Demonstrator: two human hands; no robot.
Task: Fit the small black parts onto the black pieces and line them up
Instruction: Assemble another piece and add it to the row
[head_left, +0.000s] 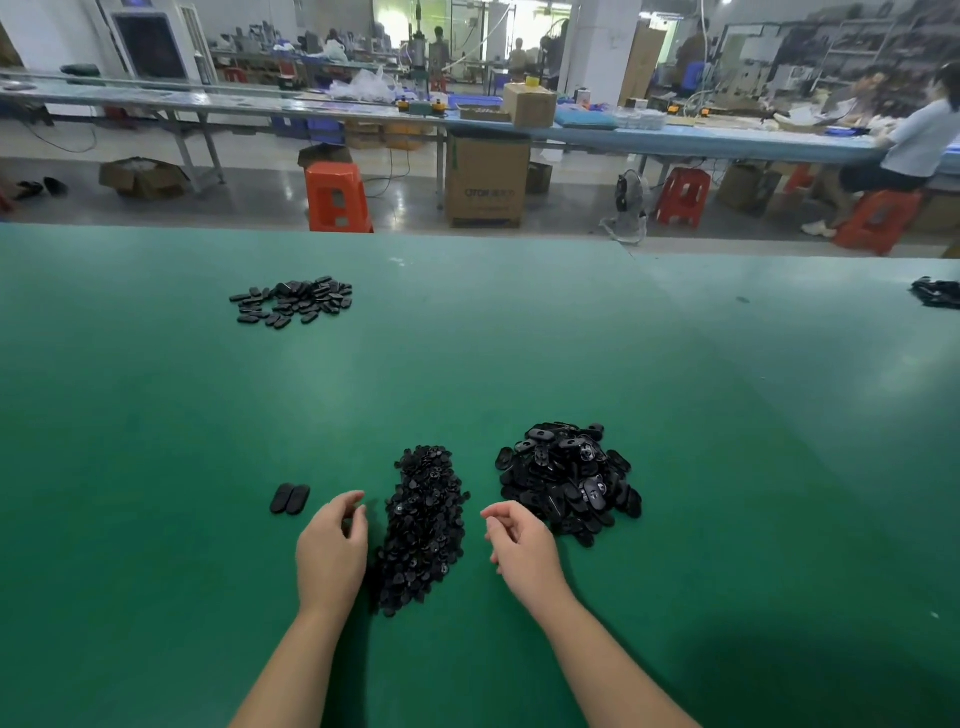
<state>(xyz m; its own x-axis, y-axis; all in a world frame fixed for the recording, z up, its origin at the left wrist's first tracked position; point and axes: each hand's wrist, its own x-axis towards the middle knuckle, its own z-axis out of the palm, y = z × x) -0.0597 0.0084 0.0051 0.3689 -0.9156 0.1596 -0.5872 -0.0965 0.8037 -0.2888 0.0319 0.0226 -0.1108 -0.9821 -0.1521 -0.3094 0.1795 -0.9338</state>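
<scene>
The left hand (332, 551) is held just left of the heap of small black parts (423, 527), its fingers loosely curled and nothing gripped in them. The right hand (522, 548) is held just right of that same heap, fingers likewise relaxed and half bent, and nothing is seen between them. Both hands are positioned low over the green table (156, 519); whether they touch it cannot be told.

The heap of small black parts is spread as a long narrow mound between the two hands. To the right of that heap and a little farther away, touching the right hand's far side, a pile of larger black oval pieces (569, 480) is heaped loosely. To the left of the heap, beyond the left hand, two black oval pieces (290, 499) are laid side by side, touching. Far beyond the heap and to its left, a flat scatter of dark oval pieces (293, 302) is spread on the table. Far to the right of the heap, at the frame's edge, part of another dark pile (937, 293) is seen.
</scene>
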